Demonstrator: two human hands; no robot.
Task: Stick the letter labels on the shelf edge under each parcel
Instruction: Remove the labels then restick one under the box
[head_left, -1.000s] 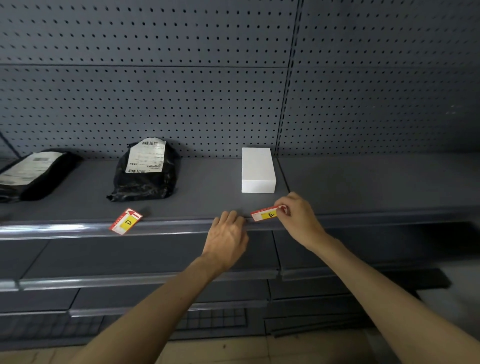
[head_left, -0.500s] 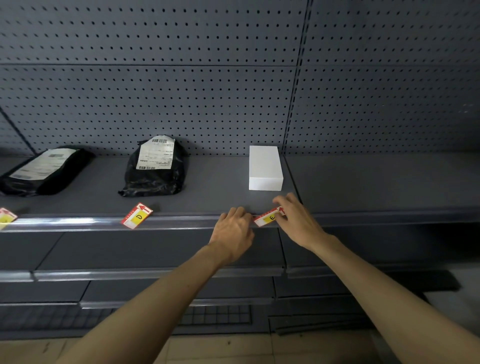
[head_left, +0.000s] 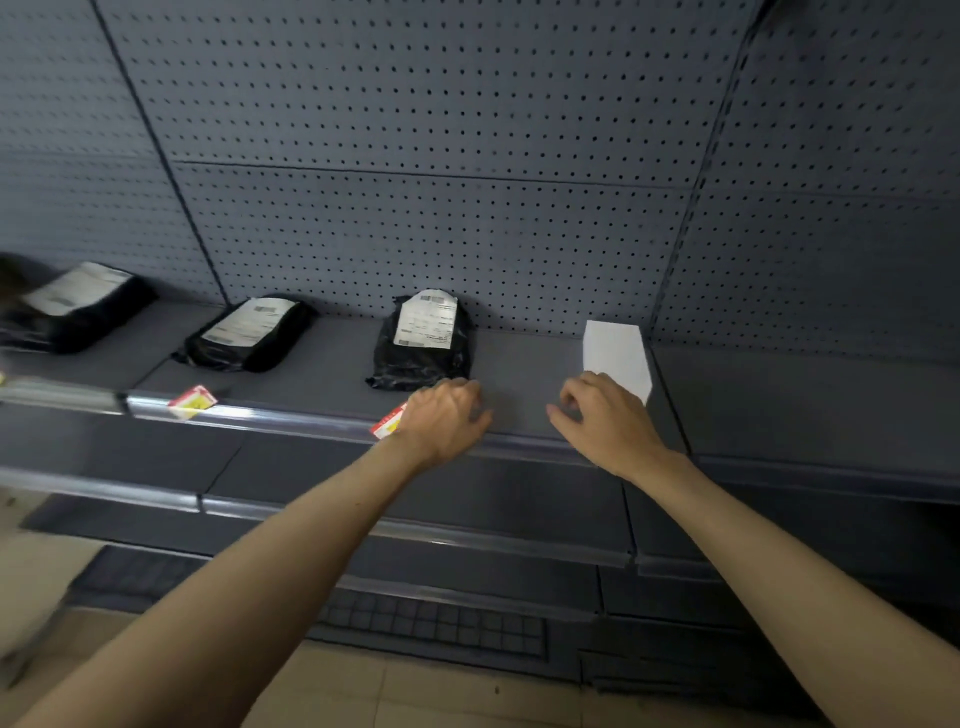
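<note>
Head view: my left hand (head_left: 444, 418) palm down over shelf edge (head_left: 291, 420), fingers loosely curled, holding nothing I can see; wrist covers part of red-yellow label (head_left: 387, 423) on edge under middle black parcel (head_left: 423, 340). My right hand (head_left: 605, 421) in front of white box (head_left: 615, 353), fingers bent, thumb and forefinger close; whether pinching label, cannot tell. Second label (head_left: 192, 401) on edge under left black parcel (head_left: 249, 332). Third black parcel (head_left: 78, 306) far left, blurred.

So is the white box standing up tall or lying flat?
Lying flat. The white box rests on its broad face on the shelf, low and long, its near corner hidden behind the right hand.
</note>
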